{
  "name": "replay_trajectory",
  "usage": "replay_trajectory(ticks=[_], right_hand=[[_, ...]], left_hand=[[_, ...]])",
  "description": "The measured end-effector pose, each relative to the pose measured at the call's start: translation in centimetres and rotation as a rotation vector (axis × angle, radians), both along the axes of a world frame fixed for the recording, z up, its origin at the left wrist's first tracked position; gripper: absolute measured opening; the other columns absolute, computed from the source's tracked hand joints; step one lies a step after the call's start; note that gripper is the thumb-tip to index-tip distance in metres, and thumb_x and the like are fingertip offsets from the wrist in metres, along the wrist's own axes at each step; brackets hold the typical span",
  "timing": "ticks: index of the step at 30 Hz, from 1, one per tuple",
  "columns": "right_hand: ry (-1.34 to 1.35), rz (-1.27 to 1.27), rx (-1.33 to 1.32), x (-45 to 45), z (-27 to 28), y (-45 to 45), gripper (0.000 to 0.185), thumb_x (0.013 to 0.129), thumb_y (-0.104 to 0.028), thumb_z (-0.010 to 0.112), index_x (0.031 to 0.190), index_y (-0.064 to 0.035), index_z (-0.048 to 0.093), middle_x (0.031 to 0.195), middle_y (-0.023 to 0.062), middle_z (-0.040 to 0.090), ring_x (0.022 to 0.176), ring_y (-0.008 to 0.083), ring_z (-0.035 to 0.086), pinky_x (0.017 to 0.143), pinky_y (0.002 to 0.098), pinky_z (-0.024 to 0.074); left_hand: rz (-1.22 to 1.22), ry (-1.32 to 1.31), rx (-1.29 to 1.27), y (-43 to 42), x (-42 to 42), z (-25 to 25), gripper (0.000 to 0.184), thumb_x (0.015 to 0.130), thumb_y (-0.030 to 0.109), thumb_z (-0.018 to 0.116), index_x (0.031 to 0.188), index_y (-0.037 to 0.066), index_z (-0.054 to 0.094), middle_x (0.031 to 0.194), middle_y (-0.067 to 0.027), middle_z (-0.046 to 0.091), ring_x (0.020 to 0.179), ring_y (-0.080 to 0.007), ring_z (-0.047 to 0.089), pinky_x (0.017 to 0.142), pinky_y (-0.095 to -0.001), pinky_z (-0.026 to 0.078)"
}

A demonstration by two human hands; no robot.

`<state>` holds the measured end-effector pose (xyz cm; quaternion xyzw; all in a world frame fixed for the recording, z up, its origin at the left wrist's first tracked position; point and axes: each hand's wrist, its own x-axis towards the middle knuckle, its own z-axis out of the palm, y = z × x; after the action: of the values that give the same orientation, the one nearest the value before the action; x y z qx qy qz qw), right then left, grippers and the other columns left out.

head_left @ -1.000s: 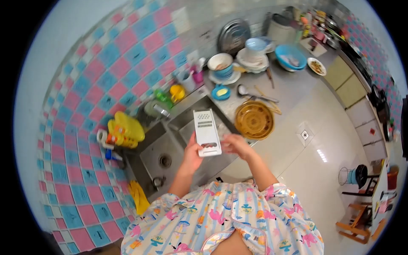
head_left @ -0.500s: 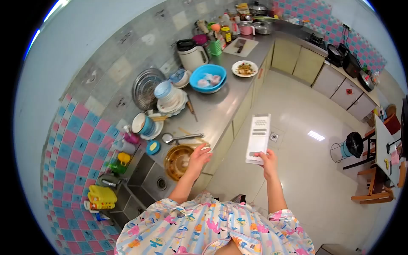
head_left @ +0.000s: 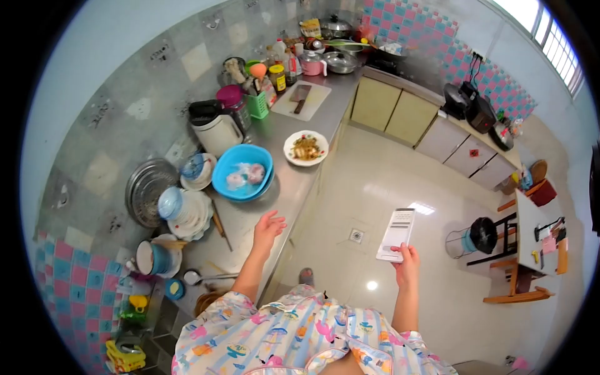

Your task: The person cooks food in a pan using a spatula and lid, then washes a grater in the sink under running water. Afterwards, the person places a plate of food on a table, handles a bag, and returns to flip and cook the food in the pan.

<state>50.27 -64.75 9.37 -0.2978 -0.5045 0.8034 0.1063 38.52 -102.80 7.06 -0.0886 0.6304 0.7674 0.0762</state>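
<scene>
A flat white grater [head_left: 396, 232] is held upright over the floor by my right hand [head_left: 407, 265], whose fingers pinch its lower end. My left hand [head_left: 268, 231] is empty, its fingers apart, over the counter edge. Just beyond that hand, a blue basin [head_left: 242, 172] on the counter holds something pale in clear plastic. A white plate of food [head_left: 306, 149] sits to the right of the basin. Stacked bowls and dishes [head_left: 194, 215] stand to the left of my left hand.
A cutting board [head_left: 317, 100] with a cleaver lies further back, before bottles and pots. The sink [head_left: 164, 325] is at the lower left. At the right stand a bin with a black bag [head_left: 482, 234], a white table [head_left: 531, 219] and a wooden chair [head_left: 522, 290].
The view has turned right, away from the sink. The grater, first in my left hand over the sink, is now in my right hand over the floor. My left hand has let go.
</scene>
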Motion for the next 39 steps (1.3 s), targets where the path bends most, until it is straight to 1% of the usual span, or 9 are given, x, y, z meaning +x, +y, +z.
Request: replay_trajectory(ticks=[2,8,14,17,23,27,32,35,39], right_hand=[[-0.033,0.019,0.056,-3.9,0.1,2.2,0.019,0.092,-0.022,0.054,0.098,-0.0039,0.051,0.088,0.0103,0.062,0.077,0.0191,0.060,0.066,0.0340,0.0515],[0.004,-0.188,0.023,-12.7,0.0,7.5,0.025,0.091,-0.023,0.056,0.103,-0.0017,0.054,0.094,0.0098,0.062,0.084,0.0186,0.059,0.066,0.0346,0.0503],[0.002,-0.301,-0.002,-21.6,-4.1,18.2,0.023,0.091,-0.023,0.056,0.101,-0.0017,0.054,0.098,0.0109,0.060,0.083,0.0195,0.060,0.068,0.0350,0.0524],[-0.026,-0.310,-0.032,-28.6,-5.8,24.4,0.022,0.091,-0.022,0.056,0.100,-0.0021,0.054,0.097,0.0101,0.060,0.082,0.0191,0.060,0.067,0.0340,0.0524],[0.050,-0.123,-0.047,-44.3,-4.0,32.0,0.022,0.091,-0.023,0.056,0.099,-0.0021,0.053,0.097,0.0108,0.061,0.084,0.0194,0.061,0.067,0.0328,0.0519],[0.004,-0.028,-0.063,-53.9,-4.6,34.9,0.025,0.091,-0.022,0.057,0.101,0.0001,0.056,0.094,0.0103,0.063,0.082,0.0178,0.061,0.067,0.0325,0.0511],[-0.079,0.005,-0.013,-64.5,-5.3,36.6,0.028,0.090,-0.023,0.057,0.103,0.0014,0.054,0.094,0.0135,0.063,0.081,0.0224,0.062,0.067,0.0366,0.0513],[-0.099,0.040,-0.018,-72.0,-3.5,36.5,0.029,0.090,-0.023,0.057,0.103,0.0020,0.054,0.093,0.0142,0.063,0.084,0.0246,0.063,0.070,0.0388,0.0521],[-0.034,0.114,0.016,-84.3,-1.5,36.7,0.027,0.090,-0.022,0.057,0.102,0.0025,0.054,0.092,0.0138,0.062,0.083,0.0251,0.063,0.073,0.0385,0.0521]], left_hand=[[-0.040,0.013,0.029,2.5,-5.3,-1.5,0.043,0.085,0.009,0.054,0.127,0.003,0.045,0.109,-0.0140,0.062,0.092,-0.0187,0.062,0.079,-0.0294,0.048],[-0.199,-0.029,0.081,11.3,-17.4,-3.4,0.041,0.086,0.008,0.052,0.126,0.003,0.045,0.108,-0.0138,0.062,0.091,-0.0192,0.063,0.078,-0.0281,0.048],[-0.243,-0.014,0.006,19.8,-29.2,-1.8,0.039,0.086,0.007,0.050,0.124,0.003,0.047,0.109,-0.0132,0.061,0.093,-0.0205,0.063,0.081,-0.0295,0.048],[-0.154,-0.037,-0.071,24.5,-35.0,0.6,0.039,0.085,0.006,0.050,0.124,0.003,0.047,0.108,-0.0137,0.062,0.092,-0.0203,0.063,0.081,-0.0294,0.048],[-0.172,0.000,-0.145,33.1,-46.6,2.5,0.038,0.087,0.006,0.050,0.124,0.001,0.046,0.107,-0.0157,0.062,0.091,-0.0204,0.063,0.082,-0.0310,0.049],[-0.119,-0.004,-0.065,36.7,-54.1,2.3,0.037,0.088,0.006,0.050,0.125,0.002,0.045,0.105,-0.0152,0.063,0.090,-0.0197,0.063,0.080,-0.0294,0.049],[-0.084,-0.052,-0.035,37.0,-65.0,-1.1,0.039,0.086,0.011,0.054,0.123,-0.001,0.047,0.106,-0.0149,0.062,0.091,-0.0203,0.063,0.083,-0.0317,0.049],[0.004,0.009,-0.042,37.0,-73.4,-1.8,0.038,0.087,0.014,0.053,0.122,0.001,0.048,0.106,-0.0130,0.063,0.091,-0.0200,0.063,0.082,-0.0315,0.049],[0.078,0.063,0.013,37.6,-82.5,0.0,0.033,0.088,0.014,0.051,0.119,0.003,0.051,0.105,-0.0119,0.063,0.092,-0.0193,0.063,0.082,-0.0299,0.049]])
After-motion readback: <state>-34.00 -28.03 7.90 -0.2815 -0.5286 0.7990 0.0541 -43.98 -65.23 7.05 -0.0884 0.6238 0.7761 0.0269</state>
